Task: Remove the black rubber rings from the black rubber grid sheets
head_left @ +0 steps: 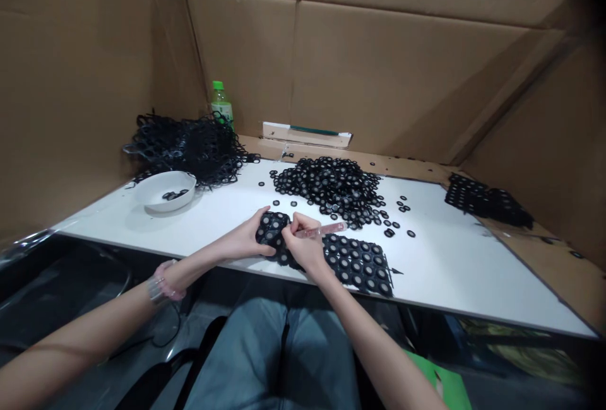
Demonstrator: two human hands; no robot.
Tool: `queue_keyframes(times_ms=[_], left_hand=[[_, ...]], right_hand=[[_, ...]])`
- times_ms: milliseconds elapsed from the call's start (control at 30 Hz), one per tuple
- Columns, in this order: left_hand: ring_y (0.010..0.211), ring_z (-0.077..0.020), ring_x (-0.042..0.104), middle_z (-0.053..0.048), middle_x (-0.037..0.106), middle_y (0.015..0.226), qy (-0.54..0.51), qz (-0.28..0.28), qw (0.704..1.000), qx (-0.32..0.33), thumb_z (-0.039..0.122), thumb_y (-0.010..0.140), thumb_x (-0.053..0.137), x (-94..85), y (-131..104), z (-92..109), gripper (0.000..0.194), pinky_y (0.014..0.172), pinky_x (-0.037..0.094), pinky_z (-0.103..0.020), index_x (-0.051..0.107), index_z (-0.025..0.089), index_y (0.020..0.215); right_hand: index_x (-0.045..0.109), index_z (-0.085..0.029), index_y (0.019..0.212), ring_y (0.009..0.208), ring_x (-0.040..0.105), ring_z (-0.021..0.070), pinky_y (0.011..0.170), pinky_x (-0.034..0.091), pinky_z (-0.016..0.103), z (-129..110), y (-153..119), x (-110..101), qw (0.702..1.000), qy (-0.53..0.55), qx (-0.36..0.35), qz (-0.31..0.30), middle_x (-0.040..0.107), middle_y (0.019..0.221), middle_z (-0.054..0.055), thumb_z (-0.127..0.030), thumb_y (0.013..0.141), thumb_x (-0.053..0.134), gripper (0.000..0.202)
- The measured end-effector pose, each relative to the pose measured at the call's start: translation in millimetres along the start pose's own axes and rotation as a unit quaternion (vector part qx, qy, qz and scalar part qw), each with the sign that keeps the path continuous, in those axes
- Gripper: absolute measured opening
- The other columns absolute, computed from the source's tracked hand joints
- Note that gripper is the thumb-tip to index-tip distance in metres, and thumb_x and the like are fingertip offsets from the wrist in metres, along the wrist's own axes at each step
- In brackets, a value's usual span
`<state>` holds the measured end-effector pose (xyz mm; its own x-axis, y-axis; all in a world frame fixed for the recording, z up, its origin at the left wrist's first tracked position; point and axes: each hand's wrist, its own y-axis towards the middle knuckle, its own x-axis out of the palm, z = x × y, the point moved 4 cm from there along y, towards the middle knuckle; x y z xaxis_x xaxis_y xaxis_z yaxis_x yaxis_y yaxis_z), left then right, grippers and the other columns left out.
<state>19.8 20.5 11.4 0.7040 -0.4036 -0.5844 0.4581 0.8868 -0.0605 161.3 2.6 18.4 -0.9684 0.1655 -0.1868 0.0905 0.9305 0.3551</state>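
Observation:
A black sheet [357, 263] with rows of round, grey-centred discs lies along the front edge of the white table. My left hand [247, 238] grips its left end, thumb at the near side and fingers at the far side; that end looks raised or bent. In my right hand [305, 243] is a pen-like tool [326, 229] with a clear, reddish handle, pinched between the fingers. Its tip is hidden behind my fingers, close to the discs beside my left hand. Just beyond my hands is a heap of loose black rings [331, 186] with pale centres.
A white bowl [163, 199] with a few dark discs stands at left, before a tangled pile of black mesh strips [189, 145]. Behind is a green-capped bottle [221, 104]. More black sheets [487, 199] lie at right. Cardboard walls [379, 76] enclose the white table [464, 252].

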Motion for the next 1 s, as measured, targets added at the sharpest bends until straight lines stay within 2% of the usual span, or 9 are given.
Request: queue_keyframes(times_ms=[133, 200, 333, 533, 633, 800, 900, 1000], left_hand=[[0.117, -0.0278, 0.039, -0.011, 0.042, 0.126, -0.002, -0.013, 1.0, 0.005, 0.028, 0.06, 0.067, -0.7, 0, -3, 0.092, 0.095, 0.037, -0.037, 0.015, 0.015, 0.135], [0.114, -0.0265, 0.041, -0.009, 0.044, 0.123, -0.012, -0.018, 1.0, 0.01, 0.027, 0.06, 0.067, -1.3, 0, -3, 0.088, 0.093, 0.038, -0.036, 0.018, 0.017, 0.132], [0.107, -0.0237, 0.047, -0.006, 0.049, 0.114, -0.05, -0.033, 0.998, 0.006, 0.027, 0.062, 0.065, -0.9, 2, -6, 0.074, 0.087, 0.041, -0.034, 0.027, 0.018, 0.125], [0.106, -0.0236, 0.046, -0.006, 0.049, 0.112, -0.081, -0.025, 0.996, 0.013, 0.025, 0.061, 0.067, -1.4, 3, -5, 0.066, 0.09, 0.038, -0.036, 0.033, 0.017, 0.118], [0.106, -0.0236, 0.045, -0.007, 0.049, 0.11, -0.112, -0.02, 0.993, 0.01, 0.024, 0.059, 0.068, -0.4, 4, -4, 0.063, 0.089, 0.038, -0.036, 0.037, 0.016, 0.113], [0.098, -0.0235, 0.051, -0.008, 0.054, 0.103, -0.178, -0.026, 0.983, -0.027, 0.028, 0.057, 0.07, 3.9, 4, -9, 0.059, 0.08, 0.042, -0.033, 0.04, 0.014, 0.105], [0.099, -0.0223, 0.051, -0.007, 0.055, 0.105, -0.125, -0.036, 0.991, 0.021, 0.033, 0.06, 0.07, -4.5, 2, -8, 0.057, 0.082, 0.041, -0.03, 0.043, 0.015, 0.106], [0.086, -0.0216, 0.055, -0.004, 0.06, 0.094, 0.034, -0.089, 0.995, 0.035, 0.046, 0.064, 0.065, -19.8, -2, -1, 0.057, 0.075, 0.042, -0.029, 0.047, 0.017, 0.11]], right_hand=[[0.029, -0.022, 0.047, 0.039, 0.029, 0.0082, 0.04, 0.023, 0.021, 9, -4, 4, 0.996, 0.006, 0.077, -0.048, 0.028, 0.039, -0.009, -0.014, 0.057, 0.047, 0.022], [0.029, -0.021, 0.046, 0.04, 0.03, 0.0084, 0.041, 0.023, 0.021, 13, -4, 5, 0.994, -0.007, 0.084, -0.068, 0.029, 0.039, -0.009, -0.013, 0.056, 0.047, 0.022], [0.028, -0.021, 0.046, 0.042, 0.03, 0.0084, 0.043, 0.024, 0.021, 17, -4, 6, 0.994, -0.017, 0.074, -0.078, 0.03, 0.04, -0.008, -0.012, 0.056, 0.047, 0.024], [0.029, -0.021, 0.047, 0.044, 0.032, 0.0088, 0.044, 0.025, 0.021, 16, -5, 6, 0.995, -0.024, 0.062, -0.069, 0.031, 0.042, -0.008, -0.013, 0.057, 0.048, 0.023], [0.029, -0.021, 0.047, 0.044, 0.032, 0.0086, 0.044, 0.025, 0.021, 14, -6, 7, 0.996, -0.032, 0.033, -0.078, 0.032, 0.044, -0.007, -0.013, 0.058, 0.047, 0.023], [0.027, -0.02, 0.047, 0.043, 0.03, 0.0082, 0.043, 0.023, 0.021, 10, -10, 13, 0.993, -0.053, -0.019, -0.103, 0.031, 0.043, -0.007, -0.013, 0.059, 0.046, 0.023], [0.028, -0.02, 0.046, 0.041, 0.032, 0.0076, 0.041, 0.023, 0.02, 12, -8, 11, 0.995, -0.011, 0.011, -0.098, 0.032, 0.042, -0.007, -0.013, 0.057, 0.046, 0.023], [0.028, -0.022, 0.048, 0.034, 0.033, 0.007, 0.037, 0.022, 0.019, 18, 1, -3, 0.988, 0.104, 0.107, -0.049, 0.032, 0.037, -0.01, -0.016, 0.057, 0.048, 0.022]])
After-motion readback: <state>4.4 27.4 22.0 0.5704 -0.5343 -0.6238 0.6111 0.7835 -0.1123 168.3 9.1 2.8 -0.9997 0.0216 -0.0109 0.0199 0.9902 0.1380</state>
